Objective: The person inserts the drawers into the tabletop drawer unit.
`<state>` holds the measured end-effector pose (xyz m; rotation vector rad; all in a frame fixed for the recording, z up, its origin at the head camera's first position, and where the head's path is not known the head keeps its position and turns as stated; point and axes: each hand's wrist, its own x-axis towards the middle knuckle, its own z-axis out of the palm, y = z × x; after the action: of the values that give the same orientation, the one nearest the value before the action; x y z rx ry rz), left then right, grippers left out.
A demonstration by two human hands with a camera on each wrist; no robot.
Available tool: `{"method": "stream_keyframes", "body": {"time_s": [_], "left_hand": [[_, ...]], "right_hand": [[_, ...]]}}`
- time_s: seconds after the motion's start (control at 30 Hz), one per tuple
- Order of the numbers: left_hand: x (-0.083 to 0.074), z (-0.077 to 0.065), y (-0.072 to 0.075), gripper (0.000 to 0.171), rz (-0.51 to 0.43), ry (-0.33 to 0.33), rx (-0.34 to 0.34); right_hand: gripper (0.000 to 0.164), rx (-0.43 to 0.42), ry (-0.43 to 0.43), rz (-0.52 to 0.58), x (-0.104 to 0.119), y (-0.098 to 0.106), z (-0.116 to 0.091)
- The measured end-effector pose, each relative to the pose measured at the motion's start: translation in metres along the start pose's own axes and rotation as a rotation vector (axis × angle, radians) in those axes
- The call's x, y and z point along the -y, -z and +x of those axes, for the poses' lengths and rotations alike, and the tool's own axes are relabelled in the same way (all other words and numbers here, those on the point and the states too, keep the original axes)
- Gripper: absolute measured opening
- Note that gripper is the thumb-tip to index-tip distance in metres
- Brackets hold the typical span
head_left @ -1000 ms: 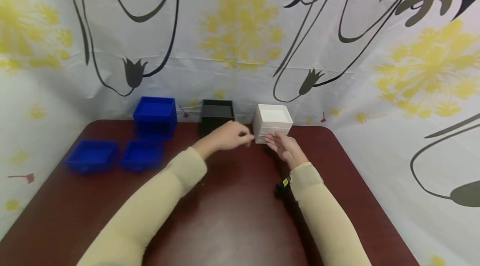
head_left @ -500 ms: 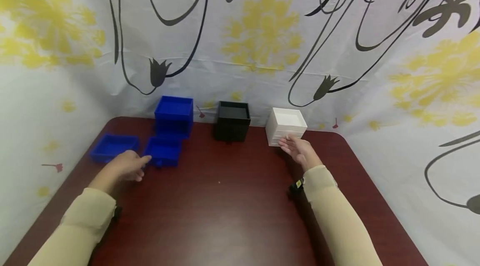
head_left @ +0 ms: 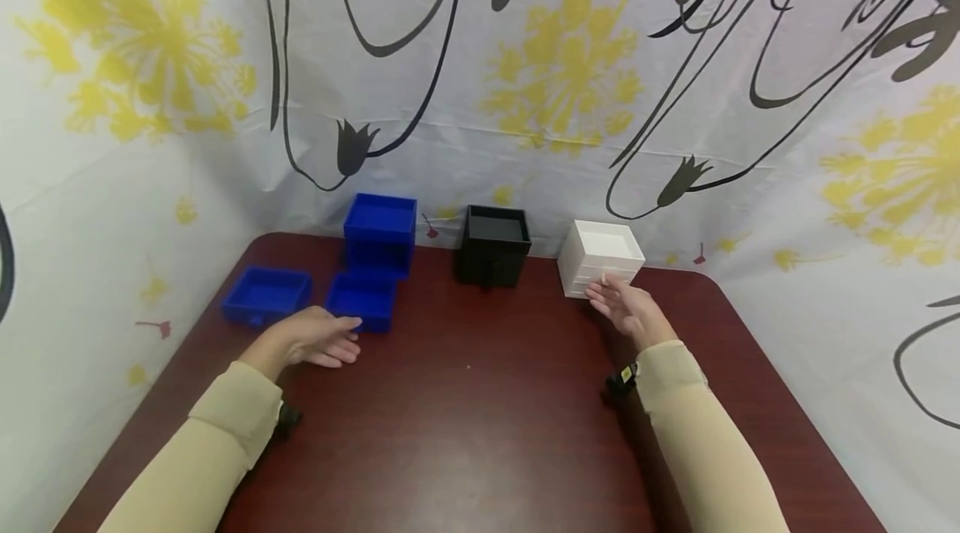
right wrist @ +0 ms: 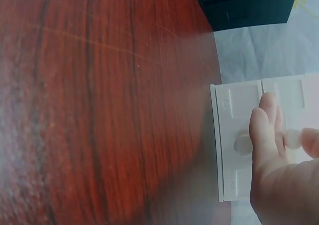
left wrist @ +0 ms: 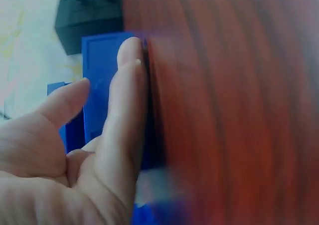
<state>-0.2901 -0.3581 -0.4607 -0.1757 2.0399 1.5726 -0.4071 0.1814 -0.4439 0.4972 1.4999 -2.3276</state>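
A small white drawer box (head_left: 609, 245) stands at the back right. My right hand (head_left: 628, 309) is at its front; in the right wrist view thumb and fingers pinch a round white knob (right wrist: 293, 138), and a second white knob (right wrist: 243, 144) sits beside the fingers. On the left my left hand (head_left: 311, 339) is at the near side of a pulled-out blue drawer (head_left: 362, 299), fingers extended and thumb apart. Its fingers overlap the blue drawer in the left wrist view; whether they touch it I cannot tell. Another blue drawer (head_left: 267, 293) lies farther left.
Behind the drawers stands a blue drawer box (head_left: 380, 228) with an opening in its front. A black drawer box (head_left: 493, 245) stands between the blue and white ones. All are on a dark red wooden table (head_left: 465, 433), against a patterned cloth (head_left: 480, 124).
My left hand has gone from near the black box leftward to the blue drawers, and its fingers have straightened. My right hand stays at the white box. The head view has turned left.
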Motion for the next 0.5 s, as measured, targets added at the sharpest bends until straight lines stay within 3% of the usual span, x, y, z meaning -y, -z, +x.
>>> {"method": "stream_keyframes", "body": {"time_s": [0.1,0.2,0.5], "left_hand": [[0.008,0.006,0.007,0.062,-0.131,0.018,0.074],[0.013,0.011,0.012,0.064,-0.203,0.039,0.094],[0.015,0.021,0.004,0.057,-0.206,0.059,-0.005]], "right_hand": [[0.018,-0.030,0.002,0.004,0.001,-0.007,0.001],[0.019,-0.053,0.003,0.023,0.001,-0.014,0.003],[0.023,-0.054,0.052,0.051,-0.007,-0.022,0.001]]}}
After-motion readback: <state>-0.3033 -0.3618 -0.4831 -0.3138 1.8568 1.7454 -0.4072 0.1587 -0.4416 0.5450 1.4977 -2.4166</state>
